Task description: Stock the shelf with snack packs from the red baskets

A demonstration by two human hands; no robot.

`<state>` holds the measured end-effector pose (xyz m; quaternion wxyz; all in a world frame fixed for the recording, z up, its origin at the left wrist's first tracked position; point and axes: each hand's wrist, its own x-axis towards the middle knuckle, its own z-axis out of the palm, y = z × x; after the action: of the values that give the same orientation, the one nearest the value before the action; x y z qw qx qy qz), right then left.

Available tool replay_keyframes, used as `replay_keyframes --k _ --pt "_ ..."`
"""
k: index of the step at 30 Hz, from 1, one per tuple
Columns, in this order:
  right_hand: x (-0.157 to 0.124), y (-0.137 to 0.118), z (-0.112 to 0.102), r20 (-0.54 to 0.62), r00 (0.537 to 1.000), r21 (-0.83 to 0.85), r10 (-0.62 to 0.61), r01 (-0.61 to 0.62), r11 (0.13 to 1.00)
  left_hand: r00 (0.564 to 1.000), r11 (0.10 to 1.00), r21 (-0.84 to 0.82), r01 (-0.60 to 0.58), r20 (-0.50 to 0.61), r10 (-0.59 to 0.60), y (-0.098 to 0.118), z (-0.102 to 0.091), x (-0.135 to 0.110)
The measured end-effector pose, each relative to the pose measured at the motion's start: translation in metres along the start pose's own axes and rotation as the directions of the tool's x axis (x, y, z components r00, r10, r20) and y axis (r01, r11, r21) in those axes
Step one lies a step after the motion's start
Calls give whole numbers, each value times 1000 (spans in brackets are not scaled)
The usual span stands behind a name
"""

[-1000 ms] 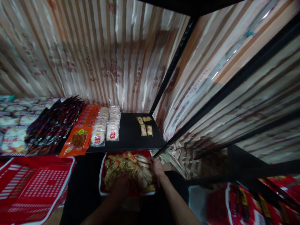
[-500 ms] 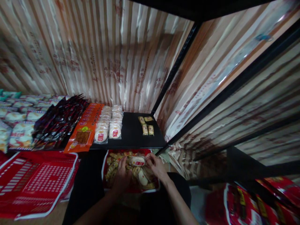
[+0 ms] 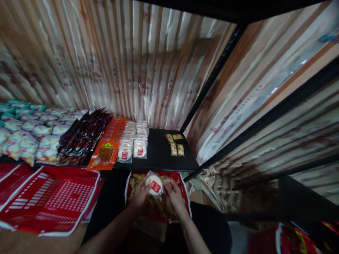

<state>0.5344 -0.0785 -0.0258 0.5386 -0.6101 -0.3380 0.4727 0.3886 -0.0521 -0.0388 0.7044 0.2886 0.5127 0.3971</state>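
So the left hand (image 3: 140, 194) is pinching the left edge of a clear packet (image 3: 155, 185) with a round white disc and a red label inside, held face up over the near red basket (image 3: 189, 201). The right hand (image 3: 174, 193) is right at the packet's right edge, fingers bent; honestly can't tell if they're gripping it or just next to it. Below both hands the basket, which has a white rim, holds a bunch of yellowish wrapped pieces, pretty dim in there. Just beyond it is a black shelf (image 3: 160, 155): four little yellow packets (image 3: 173, 149) sit towards the right, then going left there are two rows of white disc packets (image 3: 140, 150), an orange bag (image 3: 106, 150), a messy heap of dark shiny packs (image 3: 83, 135) and loads of white bags (image 3: 47, 148). Another red basket (image 3: 70, 195) is over on the near left, and a striped curtain (image 3: 119, 60) hangs behind everything.
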Motion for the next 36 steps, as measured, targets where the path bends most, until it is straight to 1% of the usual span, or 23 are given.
replay_keyframes --k 2,4,6,8,10,12,14,17,18,20,22,23,24,25,28,30,32,36 --pt "0 7 8 11 1000 -3 19 -19 1000 998 998 35 -61 1 61 7 -6 2" --pt "1 10 13 58 998 -31 40 -38 999 989 982 122 -145 30 142 17 -15 5" --pt "4 7 17 85 996 -106 6 3 994 975 942 253 -221 82 206 30 -26 7" --pt "6 -1 22 84 992 -235 -95 112 966 952 867 394 -305 150 266 43 -37 9" --pt "8 -10 31 116 975 -365 -191 221 904 919 762 515 -394 228 321 57 -47 9" --pt "11 -18 43 173 959 -440 -227 281 853 890 657 601 -455 289 352 71 -53 11" --pt "16 -21 57 193 956 -436 -222 286 853 877 590 653 -475 301 374 83 -55 14" --pt "32 -21 75 145 965 -351 -220 258 900 867 542 701 -463 231 442 92 -51 21" --pt "39 -20 80 127 967 -321 -219 249 914 849 517 716 -469 203 488 92 -49 24" --pt "55 -18 88 93 972 -288 -214 232 929 786 433 750 -501 184 591 91 -45 27" --pt "71 -17 93 67 977 -273 -203 214 938 720 326 783 -530 212 661 88 -41 29" --pt "78 -17 96 53 978 -275 -202 209 939 702 278 798 -535 237 671 86 -40 29" --pt "84 -18 98 42 978 -281 -205 208 937 700 241 812 -531 260 665 85 -39 29" --pt "90 -19 100 33 977 -291 -210 211 933 711 215 826 -520 279 646 85 -38 29" --pt "101 -22 103 28 973 -328 -229 225 918 776 169 864 -474 319 545 86 -37 31" --pt "104 -24 103 28 972 -359 -235 229 905 805 154 877 -455 331 493 87 -36 34" --pt "107 -26 102 16 971 -422 -237 221 879 813 144 881 -451 338 474 86 -35 38" --pt "110 -25 100 -10 966 -521 -257 214 826 810 112 892 -438 337 480 80 -34 44"
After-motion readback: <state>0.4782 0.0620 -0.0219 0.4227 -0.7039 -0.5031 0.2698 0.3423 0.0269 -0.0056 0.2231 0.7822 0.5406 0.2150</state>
